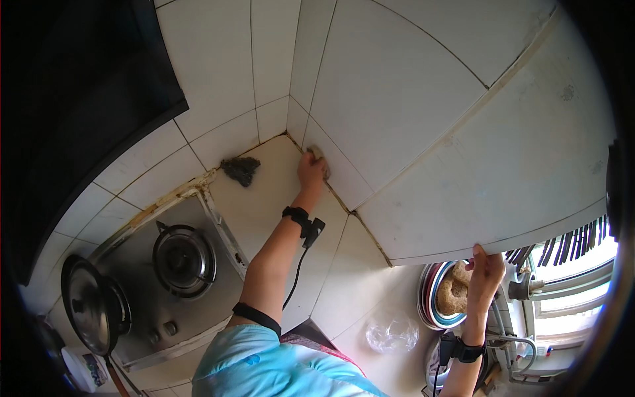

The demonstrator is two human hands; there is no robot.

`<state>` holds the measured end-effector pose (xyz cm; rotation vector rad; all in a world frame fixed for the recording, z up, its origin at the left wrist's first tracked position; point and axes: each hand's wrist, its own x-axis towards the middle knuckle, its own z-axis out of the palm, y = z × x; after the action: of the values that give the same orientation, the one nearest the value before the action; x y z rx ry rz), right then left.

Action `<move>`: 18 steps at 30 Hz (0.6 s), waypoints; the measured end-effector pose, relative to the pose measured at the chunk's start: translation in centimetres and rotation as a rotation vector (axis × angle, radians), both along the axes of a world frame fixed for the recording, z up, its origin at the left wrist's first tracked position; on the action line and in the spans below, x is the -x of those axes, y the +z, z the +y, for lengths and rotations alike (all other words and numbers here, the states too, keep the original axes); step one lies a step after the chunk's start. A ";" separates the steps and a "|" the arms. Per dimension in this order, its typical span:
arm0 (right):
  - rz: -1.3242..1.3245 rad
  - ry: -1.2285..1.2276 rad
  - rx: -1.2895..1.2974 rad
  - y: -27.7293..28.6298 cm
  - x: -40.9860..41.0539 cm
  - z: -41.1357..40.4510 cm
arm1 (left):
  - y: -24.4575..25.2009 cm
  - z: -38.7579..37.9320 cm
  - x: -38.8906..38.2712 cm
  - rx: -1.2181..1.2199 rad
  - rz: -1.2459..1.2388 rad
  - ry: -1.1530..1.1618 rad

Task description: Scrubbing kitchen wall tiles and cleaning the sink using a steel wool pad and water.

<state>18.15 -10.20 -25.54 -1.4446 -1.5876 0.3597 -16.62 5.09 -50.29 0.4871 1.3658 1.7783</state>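
Note:
My left hand (311,173) presses a pale, brownish scrubbing pad or cloth (325,170) against the foot of the white tiled wall (392,94). It works at the dark joint between tile and countertop (278,198), close to the corner. Most of the pad is hidden by my fingers. Farther right, my right hand (487,275) grips the end edge of the wall (446,251), with one digit on its face and the others partly out of sight. A dark, crumpled scouring pad (241,170) lies on the countertop left of my left hand.
To the left, a steel gas stove (144,268) carries a lidded pan (89,307), below a black range hood (99,84). Stacked plates (424,297) hold brown ring-shaped food (452,294). A clear plastic bag (392,333) lies nearby. At right are a window (570,297) and a faucet (526,347).

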 end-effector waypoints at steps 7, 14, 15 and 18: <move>-0.048 -0.007 0.038 0.2 -0.4 -0.1 | 2.5 4.2 6.5 0.072 0.429 0.327; -0.004 -0.010 0.041 0.2 0.0 0.0 | 1.4 5.7 13.1 0.192 1.274 0.148; -0.018 -0.027 0.044 0.4 0.0 -0.2 | -0.6 5.7 12.5 0.282 1.334 -0.011; -0.009 -0.016 0.060 0.0 -0.5 -0.3 | -3.6 4.8 11.2 0.357 1.186 -0.079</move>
<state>18.64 -10.50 -25.52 -1.5052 -1.5832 0.3949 -27.84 9.85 -53.93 1.4893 2.3196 1.0737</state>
